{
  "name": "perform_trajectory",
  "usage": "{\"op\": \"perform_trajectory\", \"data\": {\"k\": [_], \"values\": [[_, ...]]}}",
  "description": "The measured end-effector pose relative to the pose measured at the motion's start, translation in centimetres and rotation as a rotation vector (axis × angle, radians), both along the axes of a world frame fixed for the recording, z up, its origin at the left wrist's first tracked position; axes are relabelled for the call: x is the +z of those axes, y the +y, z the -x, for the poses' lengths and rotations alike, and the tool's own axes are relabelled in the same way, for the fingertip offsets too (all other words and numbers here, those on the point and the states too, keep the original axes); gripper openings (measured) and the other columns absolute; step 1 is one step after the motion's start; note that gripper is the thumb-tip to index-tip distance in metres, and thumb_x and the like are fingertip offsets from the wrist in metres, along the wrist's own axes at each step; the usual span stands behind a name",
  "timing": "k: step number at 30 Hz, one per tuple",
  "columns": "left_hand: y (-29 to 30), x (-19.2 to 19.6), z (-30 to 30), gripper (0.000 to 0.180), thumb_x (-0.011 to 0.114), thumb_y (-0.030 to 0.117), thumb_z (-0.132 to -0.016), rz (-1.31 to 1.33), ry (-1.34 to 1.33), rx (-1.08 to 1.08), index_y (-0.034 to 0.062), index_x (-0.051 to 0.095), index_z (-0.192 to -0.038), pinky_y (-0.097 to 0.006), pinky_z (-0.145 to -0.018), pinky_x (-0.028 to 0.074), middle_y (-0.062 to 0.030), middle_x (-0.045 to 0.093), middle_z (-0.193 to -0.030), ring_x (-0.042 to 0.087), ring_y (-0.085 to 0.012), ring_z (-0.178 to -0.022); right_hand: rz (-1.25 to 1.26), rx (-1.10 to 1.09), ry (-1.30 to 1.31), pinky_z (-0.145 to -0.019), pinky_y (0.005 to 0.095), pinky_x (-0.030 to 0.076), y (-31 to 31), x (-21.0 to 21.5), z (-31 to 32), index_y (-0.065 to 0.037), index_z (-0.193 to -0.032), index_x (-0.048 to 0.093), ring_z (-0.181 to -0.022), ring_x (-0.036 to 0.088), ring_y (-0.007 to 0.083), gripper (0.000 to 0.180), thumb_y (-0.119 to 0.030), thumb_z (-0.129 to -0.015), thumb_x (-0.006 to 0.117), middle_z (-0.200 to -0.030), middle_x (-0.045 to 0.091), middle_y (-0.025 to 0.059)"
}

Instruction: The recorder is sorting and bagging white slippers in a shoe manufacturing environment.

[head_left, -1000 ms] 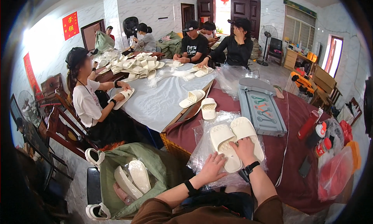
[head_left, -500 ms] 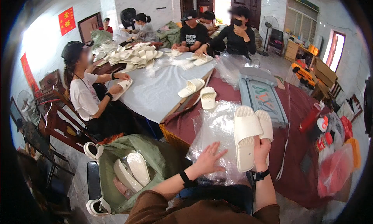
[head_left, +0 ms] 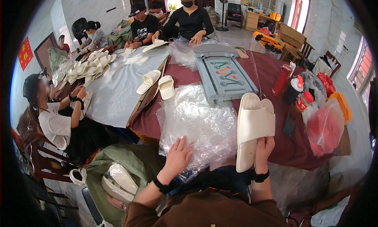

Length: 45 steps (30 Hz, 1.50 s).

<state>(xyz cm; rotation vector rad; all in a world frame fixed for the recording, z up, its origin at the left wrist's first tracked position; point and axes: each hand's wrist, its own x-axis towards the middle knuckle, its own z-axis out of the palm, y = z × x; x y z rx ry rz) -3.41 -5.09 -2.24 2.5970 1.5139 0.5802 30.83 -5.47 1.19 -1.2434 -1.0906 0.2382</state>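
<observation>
My right hand [head_left: 263, 146] grips a pair of white slippers [head_left: 254, 126], held upright above the table edge; my left hand [head_left: 179, 156] rests open on the stack of clear plastic bags [head_left: 199, 122] — bagging step, likely needing one bag separated.

- The walls [head_left: 94, 6] are pale and glossy, and a red paper square [head_left: 25, 53] hangs on the left one beside a dark-framed panel [head_left: 42, 50].
- Bright daylight comes through a doorway [head_left: 300, 10] at the far right and a window [head_left: 360, 65] on the right side.
- A standing fan [head_left: 225, 2] and a dark chair [head_left: 235, 10] stand on the grey floor [head_left: 236, 34] at the back.
- A long table [head_left: 275, 144] under a maroon cloth joins a second one covered in pale sheeting [head_left: 114, 97].
- Dark wooden chairs [head_left: 37, 160] stand at the left.
</observation>
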Motion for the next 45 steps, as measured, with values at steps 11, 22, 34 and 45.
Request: {"op": "perform_trajectory", "data": {"k": [11,22,34,45], "values": [[2.2,8.7,-2.8,0.046,0.057,0.01,-0.091,-0.336,-0.348,0.104,0.004,0.054,-0.136,-0.051,-0.111,0.032,-0.0257,0.029,-0.154,0.035,-0.0446,-0.138,-0.157,0.147,-0.055,-0.09,0.0308,0.046,-1.4,0.9,2.4,0.003,-0.114,0.064,-0.102,0.062,0.0171,0.03,-0.02,-0.096,0.06,-0.109,0.068,0.0079],[10.0,-1.2,-6.4,0.085,0.06,0.049,-0.089,-0.109,0.032,0.126,0.012,0.022,-0.156,-0.061,-0.108,0.03,-0.0385,0.02,-0.152,0.03,-0.0568,-0.135,-0.255,0.482,-0.282,-0.078,0.038,0.05,-2.8,2.8,3.4,0.001,-0.099,0.07,-0.09,0.066,0.0313,0.025,-0.02,-0.085,0.071,-0.097,0.069,0.0151],[4.8,3.4,-1.5,0.091,0.079,0.044,-0.071,0.047,-0.029,-0.326,0.0024,0.042,-0.143,-0.047,-0.115,0.031,-0.0237,0.032,-0.153,0.03,-0.0426,-0.141,0.301,0.235,-0.672,-0.065,0.0452,0.05,-0.7,-5.4,1.9,-0.001,-0.084,0.066,-0.074,0.063,0.0361,0.019,-0.018,-0.079,0.072,-0.082,0.062,0.0167],[5.5,0.9,-2.6,0.059,0.061,0.034,-0.091,-0.006,-0.065,-0.244,0.0193,0.044,-0.146,-0.05,-0.11,0.035,-0.0288,0.039,-0.147,0.039,-0.0472,-0.135,0.145,0.427,-0.283,-0.069,0.0362,0.052,-2.0,-1.3,0.9,0.003,-0.103,0.069,-0.083,0.067,0.0268,0.024,-0.009,-0.082,0.069,-0.094,0.066,0.0171]]}}
